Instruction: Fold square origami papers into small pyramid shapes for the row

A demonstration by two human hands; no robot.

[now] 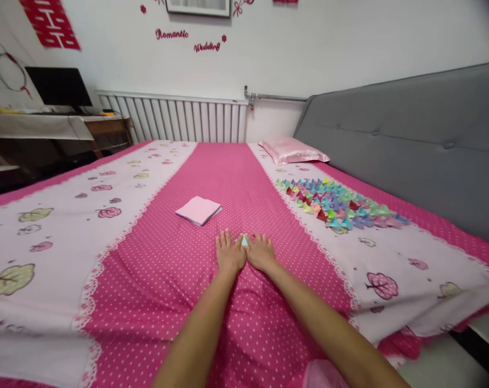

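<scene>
A small light-blue piece of folded paper (245, 241) lies on the pink dotted bedsheet (212, 167), mostly covered by my hands. My left hand (230, 254) rests flat on it from the left, fingers spread and thumb against the paper. From the right, my right hand (260, 252) presses down the same way, its thumb close to the left one. Just ahead and to the left sits a stack of square paper sheets (198, 210), pale pink on top. Many small folded paper pieces (337, 202) in several colours stand in rows to the right.
A pink satin pillow (293, 150) lies near the grey headboard (406, 134) on the right. Behind the bed runs a white radiator (175, 116). At far left a black monitor (59, 87) stands on a desk (38, 126).
</scene>
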